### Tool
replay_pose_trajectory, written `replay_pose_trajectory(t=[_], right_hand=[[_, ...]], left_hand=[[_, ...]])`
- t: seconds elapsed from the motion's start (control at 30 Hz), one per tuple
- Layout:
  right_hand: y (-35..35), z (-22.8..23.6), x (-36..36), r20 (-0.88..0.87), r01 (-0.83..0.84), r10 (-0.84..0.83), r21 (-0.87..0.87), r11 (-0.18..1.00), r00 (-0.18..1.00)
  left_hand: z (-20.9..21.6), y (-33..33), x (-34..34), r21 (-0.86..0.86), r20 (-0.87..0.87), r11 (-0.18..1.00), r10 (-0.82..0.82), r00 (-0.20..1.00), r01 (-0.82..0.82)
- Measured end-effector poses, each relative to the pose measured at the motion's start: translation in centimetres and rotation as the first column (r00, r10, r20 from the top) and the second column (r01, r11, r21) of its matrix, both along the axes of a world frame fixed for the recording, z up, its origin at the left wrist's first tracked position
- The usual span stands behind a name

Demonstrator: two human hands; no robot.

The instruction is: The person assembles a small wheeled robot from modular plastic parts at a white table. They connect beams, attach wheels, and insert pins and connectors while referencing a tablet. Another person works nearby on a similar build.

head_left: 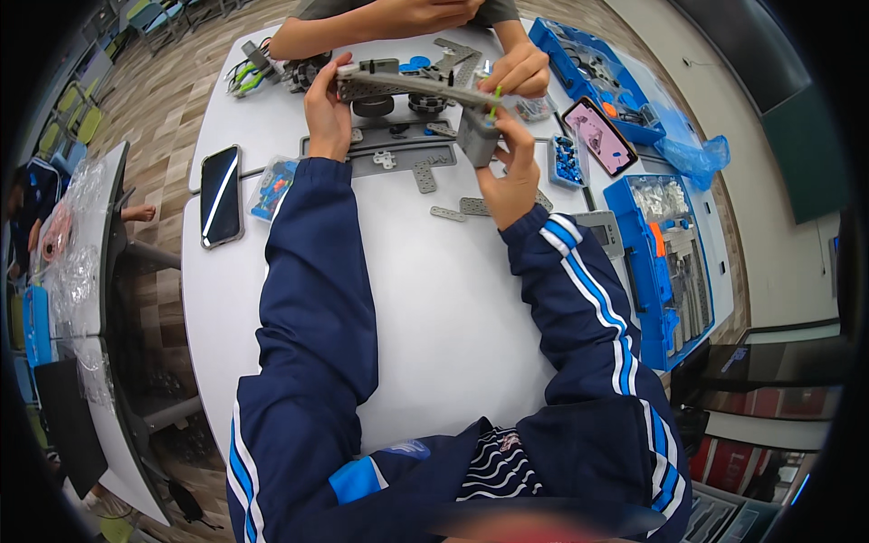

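A half-built model of grey perforated plastic beams with dark wheels is raised over the far part of the table. My left hand closes round its left end, thumb and fingers on the beam. At the model's right end, my right hand grips a grey motor block between thumb and fingers. Small yellow-green pins stick out beside this block. A co-worker's hand pinches at the beam just beyond my right fingers. Loose grey beams lie below the model.
Two blue cases of parts, one far right and one nearer, flank the work. A phone lies left, another right. Bags and boxes of blue pins, a grey controller and a grey tray sit around the model.
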State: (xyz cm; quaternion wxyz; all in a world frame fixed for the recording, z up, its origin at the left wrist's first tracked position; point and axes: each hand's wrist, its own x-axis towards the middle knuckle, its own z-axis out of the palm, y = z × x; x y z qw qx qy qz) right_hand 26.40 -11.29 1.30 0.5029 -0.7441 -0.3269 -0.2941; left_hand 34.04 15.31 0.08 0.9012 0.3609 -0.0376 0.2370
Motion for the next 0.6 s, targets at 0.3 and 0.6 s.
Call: replay_pose_trajectory(t=[0.3,0.6], right_hand=[[-0.3,-3.5,0.6,-0.098,0.053,-0.067,-0.140,0.989,0.993],[-0.3,-3.4,-1.2,-0.216,-0.019,-0.061,-0.348,0.937,0.974]], left_hand=[[-2.5,0.4,0.3,0.061,-0.062,0.998,0.027,0.998,-0.024],[-2.5,0.4,0.6,0.131,-0.022,0.985,0.115,0.993,-0.112]])
